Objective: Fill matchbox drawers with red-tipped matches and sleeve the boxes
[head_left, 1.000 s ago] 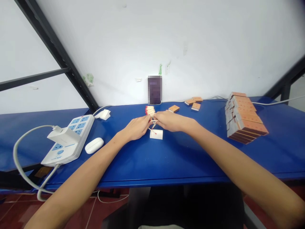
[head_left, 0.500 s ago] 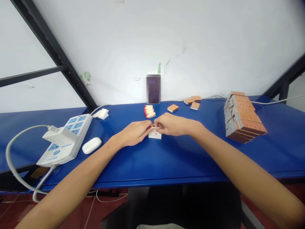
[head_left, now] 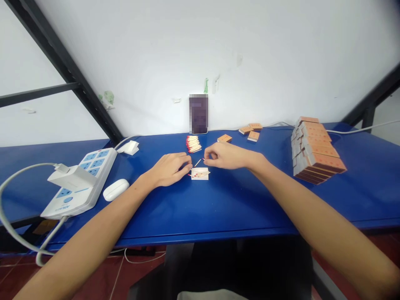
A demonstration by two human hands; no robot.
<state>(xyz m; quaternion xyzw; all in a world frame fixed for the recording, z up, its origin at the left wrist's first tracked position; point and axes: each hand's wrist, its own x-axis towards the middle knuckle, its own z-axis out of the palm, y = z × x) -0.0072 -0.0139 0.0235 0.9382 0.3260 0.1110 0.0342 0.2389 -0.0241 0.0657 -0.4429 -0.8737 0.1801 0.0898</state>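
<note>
A small white matchbox tray [head_left: 200, 178] sits on the blue table between my hands, with a few red-tipped matches lying across it, some sticking out over its ends. My left hand [head_left: 170, 169] is at the tray's left end, its thumb and forefinger apart with nothing seen between them. Behind the tray's right end, my right hand [head_left: 223, 156] pinches what looks like a match, only its dark red tip showing at the fingertips. A loose match [head_left: 198, 163] lies slanted just behind the tray. Farther back is a neat pile of matches [head_left: 193, 144].
Several orange matchboxes [head_left: 253, 136] lie at the back right, beside a large stack of matchboxes [head_left: 321, 150]. A pixelated dark phone-like object [head_left: 198, 113] leans on the wall. At left are a power strip [head_left: 90, 183], a white oval case [head_left: 116, 190] and crumpled white paper [head_left: 129, 147].
My hands have drawn apart, uncovering the tray. The match held between them now seems to be on the tray with others. My right hand has moved slightly back and right.
</note>
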